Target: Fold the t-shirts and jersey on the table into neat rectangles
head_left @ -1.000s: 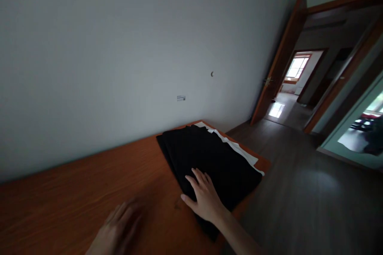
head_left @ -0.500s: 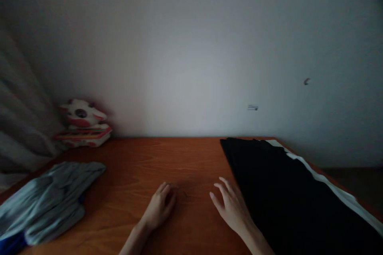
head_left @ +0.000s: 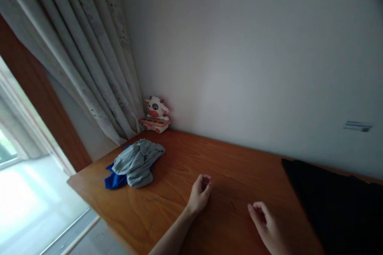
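Note:
My left hand (head_left: 200, 194) hovers over or rests on the brown wooden table (head_left: 221, 163), its fingers loosely curled with a gap to the thumb and nothing in them. To its right, my right hand (head_left: 266, 223) is half curled, thumb a little apart from the fingers, and it too holds nothing. Left of my left hand lies a crumpled grey garment (head_left: 139, 163), with a blue cloth (head_left: 115, 180) partly beneath it. A flat black cloth (head_left: 338, 203) spreads over the right side of the table, nearest to my right hand.
A cow-shaped toy keyboard (head_left: 154, 115) stands at the back left corner against the wall (head_left: 239, 67). A pale curtain (head_left: 89, 48) hangs at the left. The table's left edge (head_left: 98, 211) ends above a light floor. A small label (head_left: 357, 126) is on the wall.
The view has swung left, so the toy, grey garment and black cloth sit further right, and the curtain and table's left edge appear. My right hand's fingers have curled in more.

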{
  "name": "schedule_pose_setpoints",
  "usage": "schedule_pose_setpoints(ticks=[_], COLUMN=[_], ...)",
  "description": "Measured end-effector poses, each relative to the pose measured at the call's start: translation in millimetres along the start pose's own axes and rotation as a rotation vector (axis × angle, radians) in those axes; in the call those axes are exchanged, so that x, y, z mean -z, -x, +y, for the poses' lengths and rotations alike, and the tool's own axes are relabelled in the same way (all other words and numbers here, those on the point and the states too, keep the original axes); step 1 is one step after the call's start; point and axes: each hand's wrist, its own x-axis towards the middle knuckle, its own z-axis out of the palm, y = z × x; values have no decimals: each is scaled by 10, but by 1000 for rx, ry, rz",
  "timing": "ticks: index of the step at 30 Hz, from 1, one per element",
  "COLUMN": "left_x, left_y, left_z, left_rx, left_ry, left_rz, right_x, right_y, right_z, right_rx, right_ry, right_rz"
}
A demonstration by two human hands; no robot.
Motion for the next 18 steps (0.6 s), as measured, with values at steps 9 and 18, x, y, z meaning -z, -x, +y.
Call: schedule_pose_setpoints(ticks=[9,18], left_x=[942,2845], left_y=[22,-507], left_z=[372,705], left_rx=[-103,259], left_ry=[-423,-1381], left_rz=[136,470], right_x=[48,54], right_y=[-8,6], right_z=[53,20], right_rx=[-151,-140], right_ry=[-67,-38], right_rz=[27,44])
